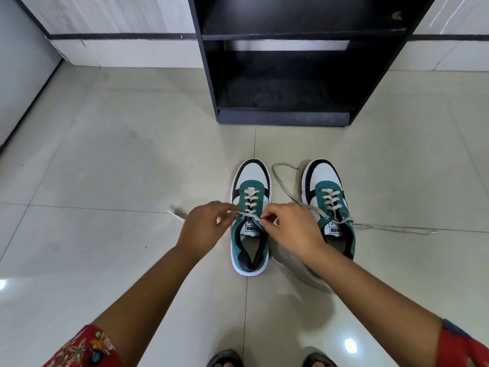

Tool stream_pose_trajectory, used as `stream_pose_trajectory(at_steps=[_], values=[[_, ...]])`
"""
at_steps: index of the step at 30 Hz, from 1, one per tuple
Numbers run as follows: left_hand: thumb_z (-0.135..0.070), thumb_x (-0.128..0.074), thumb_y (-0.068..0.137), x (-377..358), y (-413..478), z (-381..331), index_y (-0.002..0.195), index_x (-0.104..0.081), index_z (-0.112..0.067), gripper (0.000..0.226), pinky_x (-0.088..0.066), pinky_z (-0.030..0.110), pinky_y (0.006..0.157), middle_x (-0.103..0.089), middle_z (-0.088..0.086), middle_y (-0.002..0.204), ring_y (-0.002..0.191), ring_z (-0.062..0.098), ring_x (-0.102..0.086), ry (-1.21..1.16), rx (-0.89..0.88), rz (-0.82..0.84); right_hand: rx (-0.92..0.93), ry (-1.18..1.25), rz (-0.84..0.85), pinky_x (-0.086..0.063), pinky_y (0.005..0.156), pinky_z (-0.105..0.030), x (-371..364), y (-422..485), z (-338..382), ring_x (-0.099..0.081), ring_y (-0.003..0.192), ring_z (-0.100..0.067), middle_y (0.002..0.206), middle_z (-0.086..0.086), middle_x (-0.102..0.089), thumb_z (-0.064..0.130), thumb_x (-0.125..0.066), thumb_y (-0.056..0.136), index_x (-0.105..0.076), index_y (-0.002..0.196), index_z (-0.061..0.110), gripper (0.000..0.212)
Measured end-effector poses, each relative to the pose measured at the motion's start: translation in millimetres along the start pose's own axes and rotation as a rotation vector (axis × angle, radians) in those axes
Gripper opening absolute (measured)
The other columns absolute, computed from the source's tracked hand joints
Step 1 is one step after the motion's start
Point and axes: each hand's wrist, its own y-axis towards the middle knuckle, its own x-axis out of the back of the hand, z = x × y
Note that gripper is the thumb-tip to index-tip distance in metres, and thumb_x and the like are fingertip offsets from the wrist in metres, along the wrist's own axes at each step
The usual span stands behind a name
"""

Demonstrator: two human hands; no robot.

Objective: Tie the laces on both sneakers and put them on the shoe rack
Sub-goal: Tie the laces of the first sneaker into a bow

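The left sneaker [250,218] stands on the floor [105,168] with its toe toward the black shoe rack [285,75], and both hands meet over its tongue: the left hand [205,226] has its grip pinched shut on one lace end [235,214], the right hand [293,229] pinches the other end just above the top eyelets. It is teal, white and black with off-white laces, like the right sneaker [329,205] just beside it, whose loose laces [391,229] trail across the tiles. Both forearms reach forward and down, wrists bent inward, red patterned sleeves [87,348] at the elbows.
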Motion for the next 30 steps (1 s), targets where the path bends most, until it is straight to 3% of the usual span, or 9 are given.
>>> stream_pose_trajectory(at_steps=[4, 7, 10, 14, 19, 22, 25, 28, 30], values=[[-0.029, -0.059, 0.088, -2, -1, 6, 0.091, -0.074, -0.023, 0.016, -0.038, 0.021, 0.065, -0.069, -0.005, 0.083, 0.071, 0.015, -0.06, 0.092, -0.04, -0.092, 0.004, -0.03, 0.011, -0.048, 0.075, -0.033, -2, -1, -2, -0.064, 0.092, -0.019, 0.094, 0.004, -0.074, 0.034, -0.054, 0.089, -0.068, 0.095, 0.023, 0.018], [-0.029, -0.057, 0.09, -4, -3, 8, 0.09, -0.073, -0.024, 0.017, -0.043, 0.036, 0.081, -0.072, -0.007, 0.088, 0.068, 0.011, -0.053, 0.16, -0.014, -0.122, -0.045, -0.049, 0.051, -0.042, 0.074, -0.032, -3, -1, -7, -0.063, 0.092, -0.022, 0.096, 0.0, -0.072, 0.033, -0.05, 0.092, -0.066, 0.097, 0.021, 0.021], [-0.027, -0.056, 0.091, -6, -4, 7, 0.092, -0.074, -0.019, 0.019, -0.036, 0.032, 0.074, -0.074, -0.003, 0.091, 0.067, 0.012, -0.044, 0.135, 0.028, -0.128, -0.078, -0.033, 0.056, -0.046, 0.08, -0.037, -5, -8, -9, -0.063, 0.089, -0.023, 0.094, 0.0, -0.072, 0.033, -0.047, 0.093, -0.064, 0.098, 0.021, 0.022], [-0.03, -0.054, 0.092, -9, -4, 14, 0.093, -0.073, -0.022, 0.021, -0.031, 0.039, 0.105, -0.074, -0.005, 0.094, 0.078, 0.016, -0.062, 0.091, 0.063, -0.096, -0.088, -0.05, 0.052, -0.047, 0.082, -0.039, -8, -9, -8, -0.062, 0.093, -0.025, 0.096, -0.002, -0.071, 0.032, -0.046, 0.094, -0.063, 0.099, 0.019, 0.022], [-0.033, -0.052, 0.091, -6, -3, 14, 0.087, -0.07, -0.024, 0.021, -0.02, 0.037, 0.109, -0.072, -0.009, 0.089, 0.082, 0.012, -0.063, 0.062, 0.081, -0.03, -0.106, -0.02, 0.154, -0.044, 0.078, -0.037, -5, -5, -8, -0.062, 0.091, -0.025, 0.096, -0.003, -0.07, 0.03, -0.046, 0.093, -0.061, 0.098, 0.016, 0.022], [-0.031, -0.045, 0.088, -5, -2, 13, 0.077, -0.061, -0.026, 0.02, -0.028, 0.039, 0.102, -0.069, -0.008, 0.086, 0.088, 0.012, -0.063, -0.186, 0.165, 0.049, -0.153, 0.136, 0.195, -0.044, 0.07, -0.037, -5, -3, -10, -0.06, 0.076, -0.025, 0.074, 0.0, -0.063, 0.032, -0.045, 0.093, -0.056, 0.076, 0.02, 0.024], [-0.016, -0.04, 0.093, -3, -1, 0, 0.089, -0.064, -0.009, 0.025, -0.042, 0.033, 0.081, -0.066, 0.004, 0.088, 0.08, 0.016, -0.064, -0.603, 0.317, -0.003, -0.226, 0.452, 0.143, -0.043, 0.07, -0.034, -7, -7, -7, -0.052, 0.065, -0.02, 0.06, 0.0, -0.054, 0.029, -0.041, 0.096, -0.048, 0.058, 0.02, 0.039], [-0.015, -0.035, 0.098, 4, 4, -13, 0.091, -0.065, 0.001, 0.035, -0.044, 0.026, 0.074, -0.071, 0.004, 0.098, 0.066, 0.015, -0.061, -0.82, 0.373, -0.026, -0.306, 0.96, 0.076, -0.043, 0.08, -0.018, 0, -8, 4, -0.055, 0.075, -0.01, 0.071, 0.0, -0.058, 0.024, -0.041, 0.098, -0.059, 0.065, 0.011, 0.04], [-0.02, -0.036, 0.098, 7, 8, -21, 0.074, -0.055, -0.007, 0.033, -0.045, 0.024, 0.065, -0.073, 0.005, 0.103, 0.057, 0.017, -0.052, -0.945, 0.391, -0.047, -0.259, 1.136, 0.06, -0.041, 0.095, -0.023, 6, -4, 9, -0.06, 0.095, -0.013, 0.092, -0.006, -0.065, 0.02, -0.038, 0.098, -0.065, 0.067, 0.015, 0.041]])
